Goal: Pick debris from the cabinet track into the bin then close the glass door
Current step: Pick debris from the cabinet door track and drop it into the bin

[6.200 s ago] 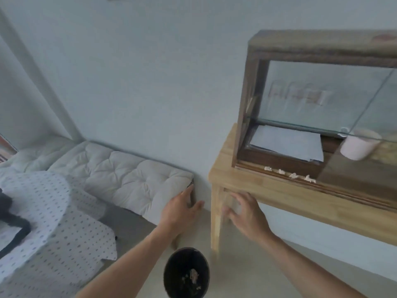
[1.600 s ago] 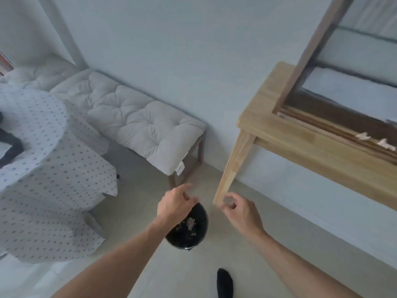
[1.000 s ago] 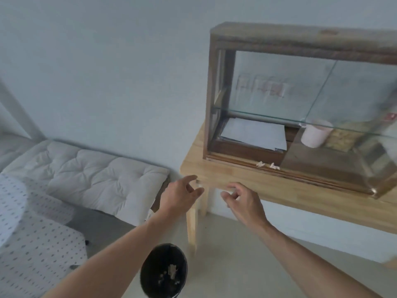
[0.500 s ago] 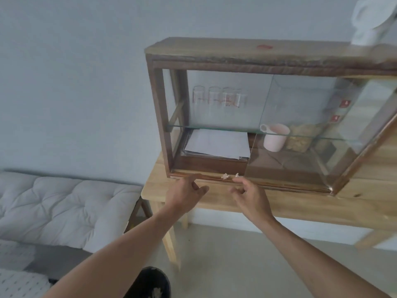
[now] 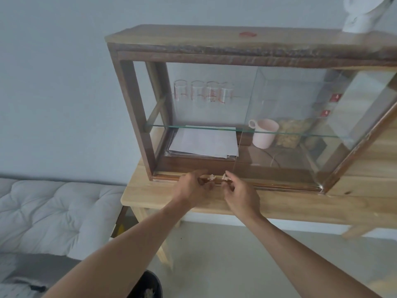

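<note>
A wooden cabinet (image 5: 133,108) stands on a light wood table (image 5: 300,203). Its glass door (image 5: 300,125) is slid to the right, so the left half is open. Two small pale debris pieces lie in the bottom front track (image 5: 279,185). My left hand (image 5: 191,188) pinches the left piece (image 5: 212,177) with thumb and forefinger. My right hand (image 5: 240,194) pinches the right piece (image 5: 225,177) the same way. Both pieces are still at track level. The black bin (image 5: 150,286) sits on the floor below my left forearm, with bits of debris inside.
Inside the cabinet are white paper sheets (image 5: 204,144), a pink mug (image 5: 264,133), several glasses (image 5: 204,91) on the glass shelf and a bag of snacks (image 5: 290,132). A cushioned bench (image 5: 53,209) is at the left. A white object (image 5: 356,16) stands on the cabinet top.
My head turned from the bin on the floor up to the cabinet. Both hands rose from over the bin to the track and closed on the two remaining pieces.
</note>
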Tool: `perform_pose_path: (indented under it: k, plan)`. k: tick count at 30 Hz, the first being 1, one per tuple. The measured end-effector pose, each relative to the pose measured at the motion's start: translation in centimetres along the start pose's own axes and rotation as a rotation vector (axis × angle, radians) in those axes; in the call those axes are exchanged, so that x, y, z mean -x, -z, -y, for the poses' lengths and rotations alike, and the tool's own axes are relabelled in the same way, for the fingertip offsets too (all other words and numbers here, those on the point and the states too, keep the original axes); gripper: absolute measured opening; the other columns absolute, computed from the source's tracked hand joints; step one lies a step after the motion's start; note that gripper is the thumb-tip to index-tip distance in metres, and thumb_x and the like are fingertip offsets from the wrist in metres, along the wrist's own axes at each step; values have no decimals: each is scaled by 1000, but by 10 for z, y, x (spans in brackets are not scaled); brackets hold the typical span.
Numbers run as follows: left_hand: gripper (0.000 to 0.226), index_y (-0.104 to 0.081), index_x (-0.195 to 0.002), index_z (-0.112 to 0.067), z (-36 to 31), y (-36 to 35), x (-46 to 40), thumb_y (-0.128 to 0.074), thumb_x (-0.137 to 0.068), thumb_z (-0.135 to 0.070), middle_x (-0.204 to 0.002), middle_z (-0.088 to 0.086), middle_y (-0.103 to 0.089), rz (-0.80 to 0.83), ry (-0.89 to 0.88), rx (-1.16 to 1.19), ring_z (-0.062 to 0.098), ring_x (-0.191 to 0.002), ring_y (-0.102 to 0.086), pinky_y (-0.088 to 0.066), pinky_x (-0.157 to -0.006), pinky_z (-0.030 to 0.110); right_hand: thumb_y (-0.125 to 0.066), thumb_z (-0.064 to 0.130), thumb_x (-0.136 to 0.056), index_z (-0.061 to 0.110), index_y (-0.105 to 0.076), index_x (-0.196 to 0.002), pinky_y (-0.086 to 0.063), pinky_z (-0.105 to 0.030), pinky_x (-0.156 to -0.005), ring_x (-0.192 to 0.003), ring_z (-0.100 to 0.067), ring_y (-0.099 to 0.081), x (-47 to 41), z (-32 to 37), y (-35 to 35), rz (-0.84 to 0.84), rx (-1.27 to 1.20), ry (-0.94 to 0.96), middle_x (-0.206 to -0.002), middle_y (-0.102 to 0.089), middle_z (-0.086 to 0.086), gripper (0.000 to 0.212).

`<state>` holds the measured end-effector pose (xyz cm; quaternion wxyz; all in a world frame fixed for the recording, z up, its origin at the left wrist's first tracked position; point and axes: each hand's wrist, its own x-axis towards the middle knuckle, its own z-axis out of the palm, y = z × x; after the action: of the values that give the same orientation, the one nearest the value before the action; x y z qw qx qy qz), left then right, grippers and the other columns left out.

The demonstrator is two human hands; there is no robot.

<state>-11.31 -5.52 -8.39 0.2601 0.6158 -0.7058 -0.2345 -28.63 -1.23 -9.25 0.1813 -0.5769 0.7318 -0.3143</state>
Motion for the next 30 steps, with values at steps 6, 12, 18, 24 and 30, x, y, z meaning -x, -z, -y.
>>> perform_pose_path:
  k: [6, 12, 18, 24, 30]
  plan:
    - [31, -80, -124, -37, -1, -2, -4, -78, -93, -41, -87, -5, -79, -5, 10, 30, 27, -100, -76, -59, -84, 37, -57, 40, -103, 38, -68, -139, -55, -39, -79, -101, -29, -76, -3, -3, -6, -42, 136, 33, -100, -83, 3, 37]
    - [22, -85, -113, -36, 1, -2, -3, -81, -92, -41, -95, -6, -85, -17, 61, 149, 25, -100, -77, -62, -86, 41, -64, 36, -101, 37, -73, -123, -50, -35, -70, -90, -26, -75, -1, -6, -9, -91, 42, 16, -88, -79, 8, 24]
    - [13, -88, -101, -35, 0, -4, -4, -83, -90, -38, -88, -9, -84, -16, 119, 244, 19, -94, -78, -64, -82, 39, -63, 36, -101, 34, -73, -110, -43, -33, -65, -81, -24, -71, -2, -2, -9, -93, -25, -29, -80, -75, 11, 13]
    - [7, -89, -94, -32, 2, -7, -3, -84, -89, -33, -83, -7, -83, -71, 124, 297, 20, -88, -78, -63, -77, 36, -62, 40, -101, 33, -73, -108, -52, -37, -67, -76, -23, -70, 2, 1, -8, -68, -81, -37, -76, -73, 8, 14]
    - [9, -89, -96, -25, 19, 7, 10, -86, -89, -29, -79, -3, -83, -69, 154, 393, 16, -80, -78, -60, -73, 32, -62, 42, -101, 35, -73, -106, -50, -35, -66, -76, -22, -71, 13, 12, -15, -24, -125, -28, -79, -76, 9, 13]
